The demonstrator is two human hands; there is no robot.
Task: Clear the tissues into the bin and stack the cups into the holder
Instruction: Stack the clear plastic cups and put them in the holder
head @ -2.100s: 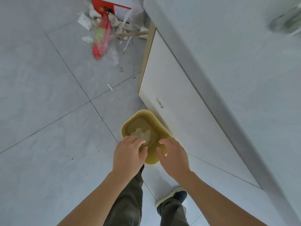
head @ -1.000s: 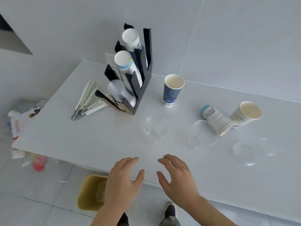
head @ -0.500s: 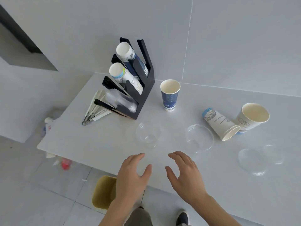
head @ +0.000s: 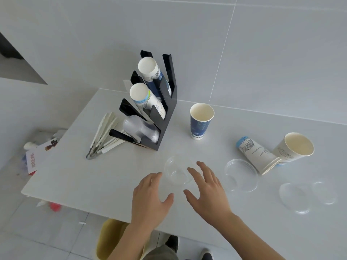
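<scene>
Clear thin-walled plastic cup (head: pixel 177 172) upright near front edge of white worktop (head: pixel 93 177), between left hand (head: pixel 150 199) and right hand (head: pixel 205 190), both spread wide, empty. Likely featherlight, slick, crushable: pinch the rim gently, not the wall

A white table (head: pixel 78 177) stood against a grey tiled wall (head: pixel 281 53). A fan of wrapped straws (head: pixel 105 136) lay near its left edge (wrappers white). Litter (head: pixel 37 152) sat on the tiled floor (head: pixel 47 231) beyond.
</scene>
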